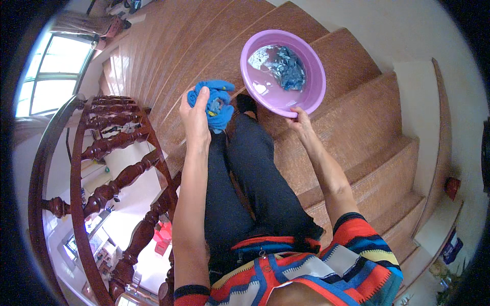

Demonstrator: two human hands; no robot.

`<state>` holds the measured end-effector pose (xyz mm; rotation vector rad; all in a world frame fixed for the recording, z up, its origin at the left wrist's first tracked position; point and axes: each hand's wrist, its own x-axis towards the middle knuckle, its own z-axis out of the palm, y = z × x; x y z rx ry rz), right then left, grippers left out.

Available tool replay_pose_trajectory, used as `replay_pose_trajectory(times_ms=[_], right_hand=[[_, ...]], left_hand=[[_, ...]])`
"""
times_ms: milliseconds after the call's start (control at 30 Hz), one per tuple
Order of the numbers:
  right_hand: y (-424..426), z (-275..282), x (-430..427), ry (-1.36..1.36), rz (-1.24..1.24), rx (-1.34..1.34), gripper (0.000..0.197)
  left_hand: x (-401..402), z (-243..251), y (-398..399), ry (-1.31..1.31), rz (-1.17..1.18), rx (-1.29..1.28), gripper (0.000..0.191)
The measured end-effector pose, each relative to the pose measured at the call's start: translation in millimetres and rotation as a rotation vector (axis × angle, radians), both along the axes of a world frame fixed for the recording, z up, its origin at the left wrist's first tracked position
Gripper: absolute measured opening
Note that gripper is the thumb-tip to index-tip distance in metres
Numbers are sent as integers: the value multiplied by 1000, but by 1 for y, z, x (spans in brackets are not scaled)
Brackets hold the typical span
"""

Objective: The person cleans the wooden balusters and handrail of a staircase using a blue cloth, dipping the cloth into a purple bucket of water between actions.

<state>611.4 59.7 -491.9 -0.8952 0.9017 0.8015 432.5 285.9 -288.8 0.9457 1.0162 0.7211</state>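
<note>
My left hand [196, 109] is closed around a bunched blue cloth [220, 113] with small yellow marks. With fingers and thumb on its near rim, my right hand [300, 119] grips a purple plastic basin [316, 86]. Shallow water [268, 91] lies in the basin, and a wet dark blue-grey cloth [291, 70] rests in it. The basin is over the stair treads, up and to the right of the blue cloth. Whether its underside touches a tread is hidden from me.
Brown stair treads [344, 111] curve around me, bordered on the right by a pale wall [405, 34]. To the left runs a dark wooden banister with turned balusters [115, 187]; a lower floor [149, 264] shows through it. A window [57, 69] is at upper left.
</note>
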Motion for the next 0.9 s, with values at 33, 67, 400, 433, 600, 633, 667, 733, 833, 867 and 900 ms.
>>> replay_pose_trajectory(times_ms=[33, 67, 400, 433, 600, 633, 667, 733, 833, 867, 900], right_hand=[[6, -8, 3, 6, 6, -1, 22], [14, -16, 6, 39, -12, -36, 21], [-1, -108, 12, -20, -52, -43, 25], [0, -109, 9, -18, -62, -56, 26], [3, -120, -1, 17, -52, -136, 24], [2, -123, -1, 5, -70, -132, 22], [-2, -126, -1, -8, -86, -127, 20], [-2, -126, -1, 16, -107, -86, 19], [-14, -120, -1, -7, -99, 18, 17], [-14, -108, -6, -17, 7, 5, 17], [-18, -93, -9, -34, 109, -13, 17]], left_hand=[[0, 1, 0, 6, 6, -1, 23], [1, 1, 0, 22, 7, 4, 24], [7, 11, -4, 32, -36, -107, 27], [7, 10, -4, 26, -33, -88, 27], [11, 12, -6, 86, -25, -47, 26], [11, 11, -5, 56, -16, -46, 26], [10, 12, -5, 26, -7, -45, 26], [9, 17, -4, 7, 18, -39, 25], [10, 21, -4, 0, 96, 7, 25], [5, 15, 0, 1, 154, 73, 27], [-1, 11, 2, -4, 207, 131, 30]])
